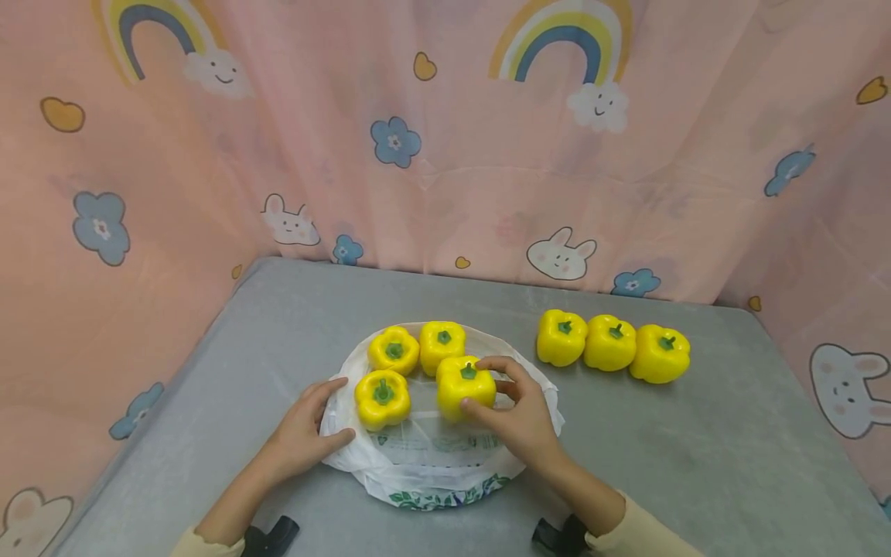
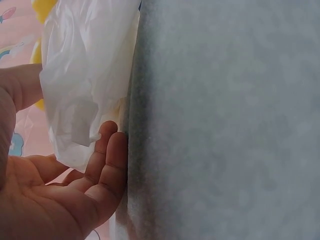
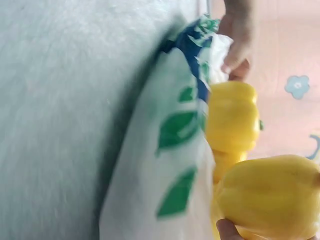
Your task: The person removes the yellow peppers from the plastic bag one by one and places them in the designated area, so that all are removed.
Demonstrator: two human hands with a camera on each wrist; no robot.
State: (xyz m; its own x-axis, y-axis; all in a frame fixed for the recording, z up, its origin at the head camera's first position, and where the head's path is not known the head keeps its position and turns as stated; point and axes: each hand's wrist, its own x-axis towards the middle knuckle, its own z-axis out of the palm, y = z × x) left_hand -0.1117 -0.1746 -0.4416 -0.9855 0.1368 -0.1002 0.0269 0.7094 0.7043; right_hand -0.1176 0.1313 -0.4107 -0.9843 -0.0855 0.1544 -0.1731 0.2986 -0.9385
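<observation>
Cream sleeves [image 1: 643, 527] are showing at the bottom edge, with black wrist mounts [image 1: 281, 535] sitting beside them. Just beyond, a white plastic bag [image 1: 435, 449] with green leaf print along its front is lying spread open on the grey tabletop [image 1: 703, 449]. At its left rim the left hand [image 1: 302, 425] is resting with thumb and fingers apart and relaxed, touching the plastic. Over the bag's right part the right hand [image 1: 522, 418] is gripping a yellow bell pepper [image 1: 459, 394] between thumb and fingers, its green stem facing up; whether the pepper is touching the bag's bottom, I cannot tell. Three more yellow bell peppers [image 1: 383, 406] are sitting inside the bag, one at the front left and two behind. Farther right, outside the bag, a row of three yellow bell peppers [image 1: 609, 348] is standing side by side. Behind everything, a pink curtain [image 1: 473, 201] is hanging, printed with rainbows, rabbits and blue flowers.
</observation>
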